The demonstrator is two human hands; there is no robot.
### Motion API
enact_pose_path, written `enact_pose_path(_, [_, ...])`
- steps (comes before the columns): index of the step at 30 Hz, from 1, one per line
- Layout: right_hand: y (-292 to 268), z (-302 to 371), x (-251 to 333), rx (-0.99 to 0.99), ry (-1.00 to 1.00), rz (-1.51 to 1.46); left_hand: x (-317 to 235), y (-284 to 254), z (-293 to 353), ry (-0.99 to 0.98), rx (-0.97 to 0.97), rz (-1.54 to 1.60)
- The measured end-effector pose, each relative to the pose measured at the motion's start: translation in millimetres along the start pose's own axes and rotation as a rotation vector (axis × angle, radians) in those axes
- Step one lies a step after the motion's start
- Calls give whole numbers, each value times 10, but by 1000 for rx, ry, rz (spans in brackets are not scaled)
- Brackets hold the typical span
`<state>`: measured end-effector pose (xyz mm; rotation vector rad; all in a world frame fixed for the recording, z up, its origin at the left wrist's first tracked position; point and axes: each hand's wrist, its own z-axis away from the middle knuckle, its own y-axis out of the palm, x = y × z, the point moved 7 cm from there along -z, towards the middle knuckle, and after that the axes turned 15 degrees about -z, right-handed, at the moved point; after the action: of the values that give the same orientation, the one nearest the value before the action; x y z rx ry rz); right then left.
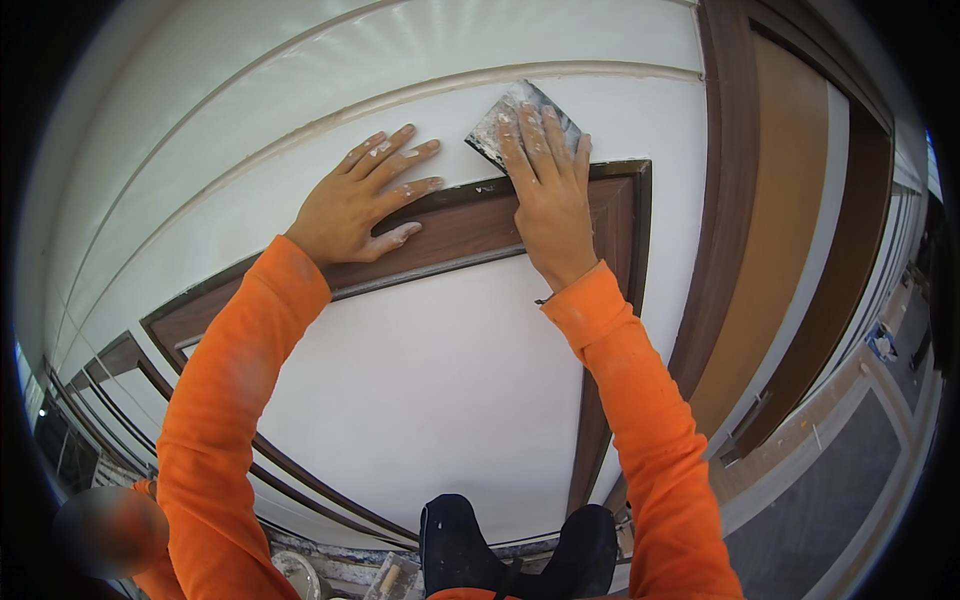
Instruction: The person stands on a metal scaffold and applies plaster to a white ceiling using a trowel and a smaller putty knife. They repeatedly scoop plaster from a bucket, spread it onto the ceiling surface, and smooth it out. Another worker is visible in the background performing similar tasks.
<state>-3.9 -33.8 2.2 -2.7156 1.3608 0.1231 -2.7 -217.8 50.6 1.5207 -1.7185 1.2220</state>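
Note:
My right hand [552,205] holds a thin dark square plate [492,140] smeared with white, like a spreader, against the white wall [420,110]. Its fingers lie over the plate and the thumb is hidden. The plate sits just above the upper right corner of a brown wooden frame [465,222]. To the left, my left hand [365,200] is open, fingers spread over the frame's top edge and the wall above it. It holds nothing. White flecks mark the fingers of both hands.
Inside the frame is a white panel [430,390]. A brown door casing [725,180] stands at the right. Below are a round container [300,572] and a clear tray [395,580]. Another person's orange sleeve [158,575] shows at lower left. A grey panel [825,500] lies lower right.

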Motion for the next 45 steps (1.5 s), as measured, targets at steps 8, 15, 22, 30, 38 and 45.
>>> enact_pose_path(8, [54, -41, -104, 8, -32, 41, -15, 12, 3, -2, 7, 5])
enact_pose_path(15, [-104, 128, -323, -49, 91, 62, -5, -7, -3, 0, -6, 8])
enact_pose_path(22, [18, 25, -97, -12, -30, 3, -14, 2, -15, 8, 0, -5])
enact_pose_path(30, [-61, -9, -346, -35, 4, 76, -17, -45, -30, 14, 0, -16])
enact_pose_path(38, [-196, 151, -440, -57, 108, 56, -19, -56, -30, 6, -2, -4])
enact_pose_path(45, [-32, -53, -239, -35, -20, 16, -15, -59, -26, 6, -11, -18])
